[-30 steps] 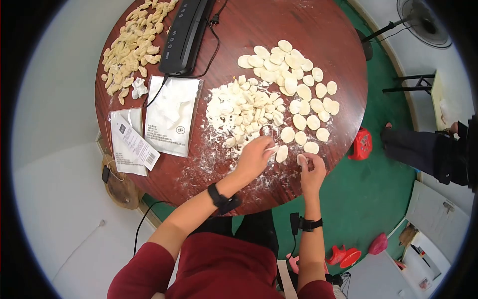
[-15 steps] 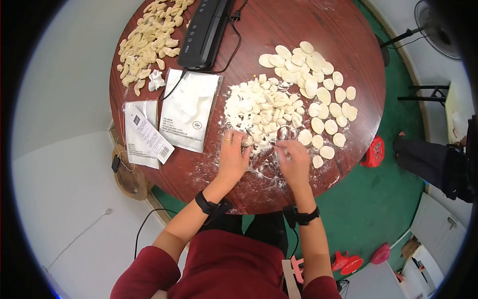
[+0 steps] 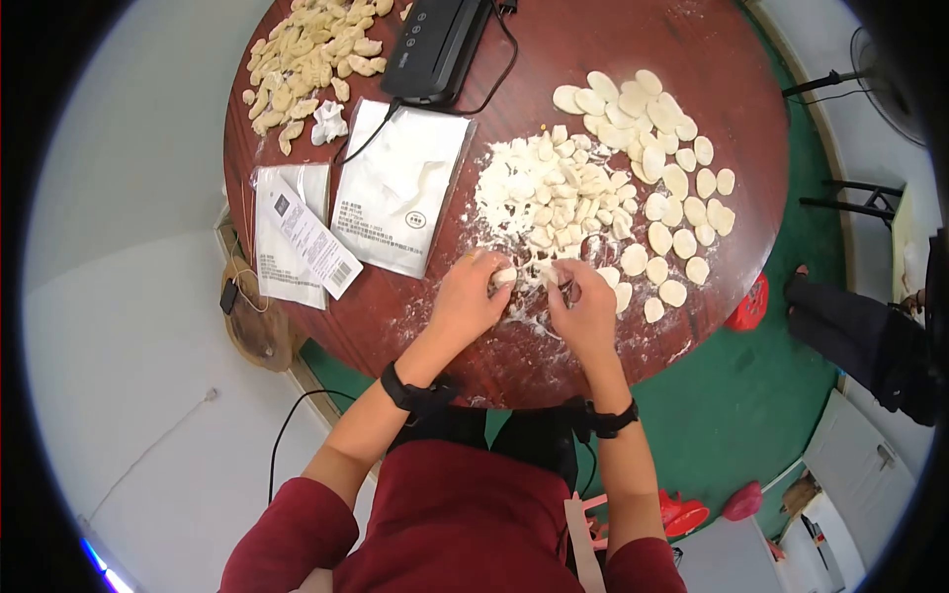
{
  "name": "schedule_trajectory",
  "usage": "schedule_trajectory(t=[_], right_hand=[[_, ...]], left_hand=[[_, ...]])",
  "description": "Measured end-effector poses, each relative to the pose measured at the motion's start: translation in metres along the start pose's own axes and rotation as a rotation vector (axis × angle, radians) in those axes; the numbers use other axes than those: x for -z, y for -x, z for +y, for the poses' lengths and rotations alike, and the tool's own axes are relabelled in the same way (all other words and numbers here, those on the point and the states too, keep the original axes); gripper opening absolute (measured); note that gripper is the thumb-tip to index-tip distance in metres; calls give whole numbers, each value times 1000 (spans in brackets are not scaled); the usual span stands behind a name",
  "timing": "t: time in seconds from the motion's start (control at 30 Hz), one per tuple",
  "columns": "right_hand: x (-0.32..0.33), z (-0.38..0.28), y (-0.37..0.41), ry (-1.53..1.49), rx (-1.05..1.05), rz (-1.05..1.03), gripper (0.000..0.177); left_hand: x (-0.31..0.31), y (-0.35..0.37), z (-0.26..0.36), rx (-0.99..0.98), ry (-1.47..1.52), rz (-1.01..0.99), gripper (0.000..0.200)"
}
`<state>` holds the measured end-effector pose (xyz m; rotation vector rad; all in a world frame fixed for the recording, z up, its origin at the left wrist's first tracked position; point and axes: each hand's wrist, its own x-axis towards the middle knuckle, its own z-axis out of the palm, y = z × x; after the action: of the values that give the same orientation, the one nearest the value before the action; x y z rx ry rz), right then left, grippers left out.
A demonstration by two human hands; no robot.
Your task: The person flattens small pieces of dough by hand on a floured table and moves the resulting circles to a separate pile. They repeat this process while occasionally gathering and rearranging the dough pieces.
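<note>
My left hand [image 3: 473, 296] pinches a dough lump [image 3: 505, 276]. My right hand [image 3: 585, 308] curls beside it; I cannot tell if it holds anything.

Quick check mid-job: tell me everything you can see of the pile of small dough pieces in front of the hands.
The pile of small dough pieces is a loose heap of pale, chunky lumps dusted white. It lies in scattered flour on the round red-brown wooden table, mid-table, beside the flat round wrappers. Both hands are at its near edge: the left hand has its fingertips on one lump, and the right hand is close beside it.
</note>
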<state>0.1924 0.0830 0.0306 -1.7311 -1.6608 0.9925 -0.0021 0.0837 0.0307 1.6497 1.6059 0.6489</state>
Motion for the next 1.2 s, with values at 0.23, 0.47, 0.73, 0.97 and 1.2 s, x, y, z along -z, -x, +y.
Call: schedule_trajectory(t=[0.23, 0.47, 0.73, 0.97, 1.2], right_hand=[[18, 21, 50, 252, 180, -287, 20], [14, 2, 41, 236, 197, -13, 24], [-45, 16, 13, 319, 163, 323, 34], [-60, 22, 20, 532, 77, 312, 48], [-60, 27, 18, 531, 43, 262, 52]], left_hand=[[27, 54, -36, 9, -134, -178, 19], [24, 49, -27, -132, -86, -16, 22], [-24, 15, -25, -199, -270, 137, 58], [-39, 14, -35, -223, -372, 105, 70], [-41, 14, -41, -192, -397, 65, 73]])
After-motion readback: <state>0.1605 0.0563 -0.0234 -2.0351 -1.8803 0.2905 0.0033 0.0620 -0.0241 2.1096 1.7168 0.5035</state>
